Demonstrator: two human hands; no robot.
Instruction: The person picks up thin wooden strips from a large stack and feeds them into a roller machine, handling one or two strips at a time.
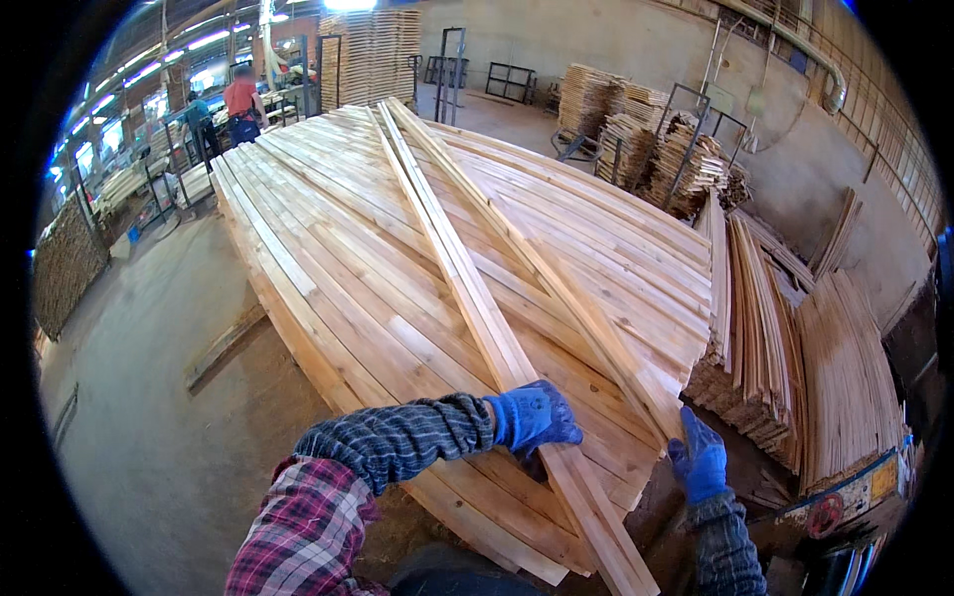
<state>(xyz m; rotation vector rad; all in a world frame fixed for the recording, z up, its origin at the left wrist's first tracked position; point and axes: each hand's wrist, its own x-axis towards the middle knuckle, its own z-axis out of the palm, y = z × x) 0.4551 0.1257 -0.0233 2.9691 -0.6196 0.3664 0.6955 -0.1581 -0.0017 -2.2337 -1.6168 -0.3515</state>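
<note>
well, from the head view, the left hand [532, 417] in a blue glove lies on the near end of a long pale plank [467, 268], fingers curled around its edge and pressed together. the right hand [701, 459], gloved too, has its fingers closed on the near end of a second plank [556, 278]. both lie loose atop the big lumber stack [328, 258], long axes running from the person away toward the far end, meeting there in a narrow v. they look stiff, rough, fairly light but unwieldy; gripping near the end would likely make them sag and swing. more board piles [845, 377] stand to the right.
</note>
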